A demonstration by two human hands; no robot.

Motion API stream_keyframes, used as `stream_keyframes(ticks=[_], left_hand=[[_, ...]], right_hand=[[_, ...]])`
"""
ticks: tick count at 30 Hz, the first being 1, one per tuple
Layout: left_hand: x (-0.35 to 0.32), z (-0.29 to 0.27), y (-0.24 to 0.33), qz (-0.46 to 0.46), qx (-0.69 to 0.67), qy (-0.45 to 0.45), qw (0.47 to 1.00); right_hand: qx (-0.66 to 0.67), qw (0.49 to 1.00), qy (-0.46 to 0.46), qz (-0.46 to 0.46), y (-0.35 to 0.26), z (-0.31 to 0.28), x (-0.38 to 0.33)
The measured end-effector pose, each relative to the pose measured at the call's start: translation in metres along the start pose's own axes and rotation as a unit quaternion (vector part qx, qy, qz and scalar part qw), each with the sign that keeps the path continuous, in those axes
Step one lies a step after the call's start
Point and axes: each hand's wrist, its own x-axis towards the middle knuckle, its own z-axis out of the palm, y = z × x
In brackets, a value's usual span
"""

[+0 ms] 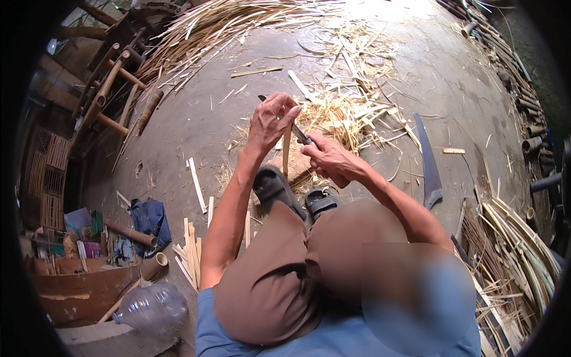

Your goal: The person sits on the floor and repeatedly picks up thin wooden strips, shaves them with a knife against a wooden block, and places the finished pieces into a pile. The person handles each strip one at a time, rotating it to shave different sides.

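Right hand (330,158) clenched around the handle of a dark, narrow-bladed knife (301,134), and the blade angles up and away, passing by the left hand (271,123)! That left grip has its fingers closed on the top of a slim, tan wooden strip (286,152), which hangs near-upright between the feet. Its lower end is down by a brown wooden block (301,171); whether they touch, I can't tell. This looks like the trimming step, blade to strip, and the next stroke seems to call for a steady left hold, fingertips out of the edge's path.

Just beyond, a heap of pale, curly wood shavings (339,119) spreads across the grey concrete floor (178,137). Out toward the floor's right edge lies a blue-grey, long-bladed handsaw (426,154); up at the far left corner, a great sheaf of long, straw-coloured strips (199,35)!
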Motion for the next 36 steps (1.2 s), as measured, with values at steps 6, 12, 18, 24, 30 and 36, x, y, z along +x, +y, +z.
stream_keyframes(ticks=[6,12,18,24,30,36], left_hand=[[0.02,0.021,-0.011,0.017,0.065,0.002,0.998],[0.029,0.043,-0.018,0.044,0.071,0.014,0.996],[0.03,0.046,-0.027,-0.002,0.025,0.003,1.0],[0.021,0.06,-0.038,-0.059,-0.028,0.013,0.998],[0.017,0.07,-0.043,-0.022,0.031,0.096,0.995],[-0.009,0.049,-0.027,-0.129,-0.124,0.106,0.978]], right_hand=[[-0.159,0.984,0.075,-0.017,0.018,-0.021,0.011],[-0.22,0.968,0.114,-0.032,0.046,-0.036,0.024],[-0.196,0.97,0.135,-0.049,0.047,-0.03,0.024],[-0.255,0.961,0.1,-0.031,0.069,-0.03,0.045],[-0.14,0.976,0.128,-0.104,0.074,-0.015,0.052],[0.168,0.984,0.005,-0.055,0.021,-0.021,0.065]])
